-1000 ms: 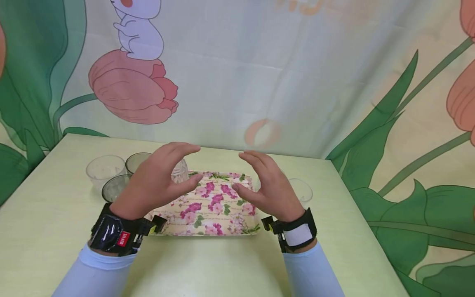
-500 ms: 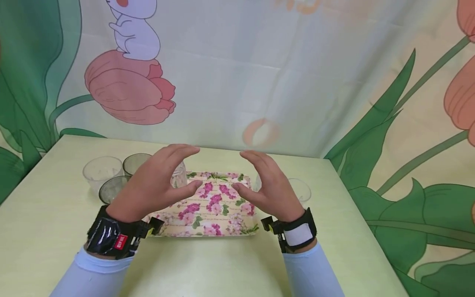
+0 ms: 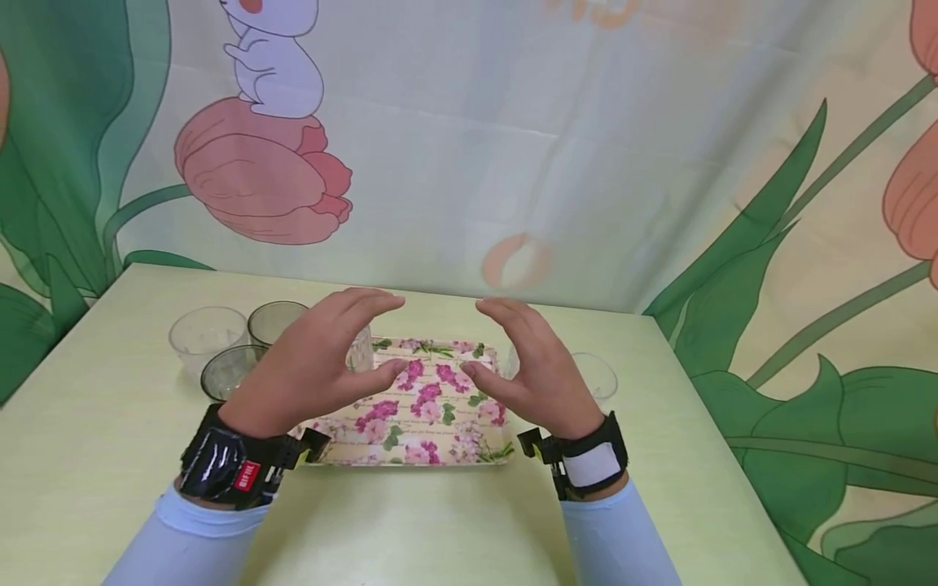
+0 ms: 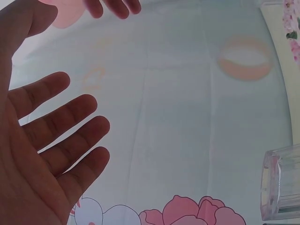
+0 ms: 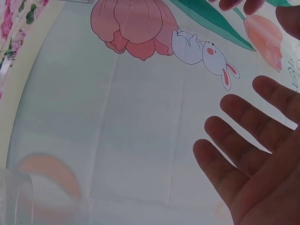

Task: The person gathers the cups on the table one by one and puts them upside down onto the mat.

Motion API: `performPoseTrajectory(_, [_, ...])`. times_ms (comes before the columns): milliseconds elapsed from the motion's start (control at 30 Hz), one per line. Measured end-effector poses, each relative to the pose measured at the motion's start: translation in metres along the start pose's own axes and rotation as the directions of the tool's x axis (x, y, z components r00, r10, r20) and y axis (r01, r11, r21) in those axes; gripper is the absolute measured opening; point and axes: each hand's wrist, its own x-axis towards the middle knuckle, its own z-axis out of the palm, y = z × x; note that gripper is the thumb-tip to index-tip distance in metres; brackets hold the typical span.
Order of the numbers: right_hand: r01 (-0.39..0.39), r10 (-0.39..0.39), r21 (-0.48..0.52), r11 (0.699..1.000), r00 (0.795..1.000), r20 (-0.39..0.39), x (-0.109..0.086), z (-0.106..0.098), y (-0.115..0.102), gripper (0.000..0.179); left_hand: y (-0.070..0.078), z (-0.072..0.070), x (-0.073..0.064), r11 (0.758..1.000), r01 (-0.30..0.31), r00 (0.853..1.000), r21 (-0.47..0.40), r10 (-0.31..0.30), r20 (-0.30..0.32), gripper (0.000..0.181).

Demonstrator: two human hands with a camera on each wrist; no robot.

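Note:
In the head view my left hand (image 3: 311, 362) hovers over the left part of a flower-patterned tray (image 3: 428, 407), fingers gently bent and thumb apart, holding nothing. Facing it, my right hand (image 3: 538, 370) hovers near the tray's right edge in a similar pose, also holding nothing. A clear ribbed glass (image 3: 361, 352) shows partly behind the left hand. Beyond the right hand a clear glass (image 3: 597, 376) is partly covered. Both wrist views show spread fingers, with a clear glass (image 4: 281, 185) at the left wrist view's edge and another (image 5: 14, 197) at the right's.
At the table's left stand a clear glass (image 3: 208, 335) and two dark tinted glasses, one behind (image 3: 273, 321) and one in front (image 3: 230, 370). A printed curtain (image 3: 440, 163) rises behind the pale table (image 3: 410, 529).
The left hand has shifted very slightly right, toward the right hand, which is nearly still. The head view sways a little left and back. The glasses and tray stay in place.

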Motion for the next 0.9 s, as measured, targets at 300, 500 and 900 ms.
performPoseTrajectory(300, [-0.012,0.013,-0.006,1.000,1.000,0.012,-0.0004,0.0000,-0.0005,0.071,0.0014,-0.0014,0.0001,1.000,-0.013,1.000,0.010,0.013,0.004,0.066])
performPoseTrajectory(500, [-0.009,0.009,-0.014,1.000,1.000,0.019,0.0001,0.0002,-0.0003,0.070,0.0026,-0.0016,0.0013,1.000,-0.018,1.000,0.006,0.018,0.000,0.066])
performPoseTrajectory(900, [-0.036,0.037,-0.018,0.999,0.998,0.046,0.0005,0.0063,0.0040,0.069,0.0016,-0.0008,0.0004,1.000,-0.013,1.000,0.009,0.013,0.013,0.066])
